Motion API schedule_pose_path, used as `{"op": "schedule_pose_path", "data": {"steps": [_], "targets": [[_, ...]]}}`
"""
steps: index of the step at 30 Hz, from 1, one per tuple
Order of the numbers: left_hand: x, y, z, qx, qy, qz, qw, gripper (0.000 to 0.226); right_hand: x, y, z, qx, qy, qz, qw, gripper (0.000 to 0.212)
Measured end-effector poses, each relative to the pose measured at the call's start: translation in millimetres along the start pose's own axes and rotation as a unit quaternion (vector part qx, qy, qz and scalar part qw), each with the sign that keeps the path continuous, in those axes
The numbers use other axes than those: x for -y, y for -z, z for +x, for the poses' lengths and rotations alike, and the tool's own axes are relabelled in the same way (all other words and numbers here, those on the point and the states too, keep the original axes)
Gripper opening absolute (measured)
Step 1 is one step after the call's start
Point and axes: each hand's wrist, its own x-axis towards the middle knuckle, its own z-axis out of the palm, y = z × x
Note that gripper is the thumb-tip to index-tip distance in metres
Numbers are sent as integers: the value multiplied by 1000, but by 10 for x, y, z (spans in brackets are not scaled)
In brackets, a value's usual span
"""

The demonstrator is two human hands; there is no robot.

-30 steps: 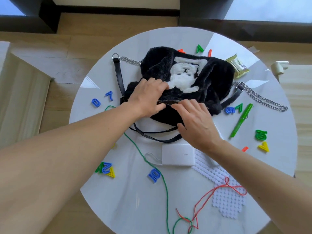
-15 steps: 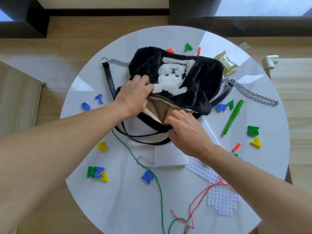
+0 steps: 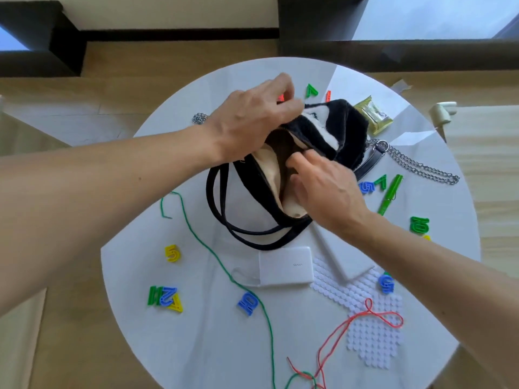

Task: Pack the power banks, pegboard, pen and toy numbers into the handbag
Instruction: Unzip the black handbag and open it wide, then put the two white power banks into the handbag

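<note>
The black furry handbag lies on the round white table, its mouth pulled wide, showing the beige lining. My left hand grips the far upper edge of the opening and lifts it. My right hand holds the near right edge, fingers inside the lining. Two white power banks lie in front of the bag, one flat and one partly under my right forearm. The white pegboard lies near right. The green pen lies right of the bag. Coloured toy numbers are scattered around.
A green string and a red string trail across the near table. The bag's chain strap runs right. A yellow-green snack packet sits behind the bag. Wooden floor surrounds the table; a wooden panel stands at right.
The bag has gone from closed to wide open. My left hand has lifted the upper edge up and away, and my right hand has moved into the opening at its right side.
</note>
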Motion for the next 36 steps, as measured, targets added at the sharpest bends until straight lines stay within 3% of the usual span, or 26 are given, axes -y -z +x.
{"op": "schedule_pose_path", "data": {"steps": [2,5,8,10,14,17,19,21,23,25,28,31,36], "targets": [[14,-24,-98,29,-68,32,997,21,-89,-34,69,-11,-22,-50,998,20],[-2,-105,-243,65,-130,46,988,31,-160,-103,103,-1,-34,-108,994,45],[-8,-150,-346,102,-107,85,985,34,-183,-170,66,12,-48,-145,988,74],[-18,-170,-387,122,-34,118,985,32,-200,-209,26,14,-49,-157,986,80],[-137,-265,-398,149,200,104,963,37,-200,-243,4,24,-32,-160,986,71],[-215,-336,-395,110,302,17,947,30,-215,-226,-17,51,-9,-124,991,66],[-230,-374,-400,70,329,-17,942,27,-246,-198,-59,38,1,-37,999,57],[-250,-382,-395,43,318,-36,946,30,-279,-158,-183,-29,-20,84,996,41],[-272,-355,-381,26,297,-55,953,35,-323,-151,-387,-129,-90,174,972,24],[-295,-327,-363,37,276,-83,957,38,-362,-198,-647,-155,-194,212,945,20],[-334,-299,-338,79,265,-104,955,48,-387,-370,-1024,-35,-322,162,932,35],[-343,-291,-325,93,260,-113,954,51,-322,-522,-1245,99,-330,68,936,63],[-298,-291,-343,91,243,-129,957,52,-300,-662,-1187,129,-307,-11,943,71]]}}
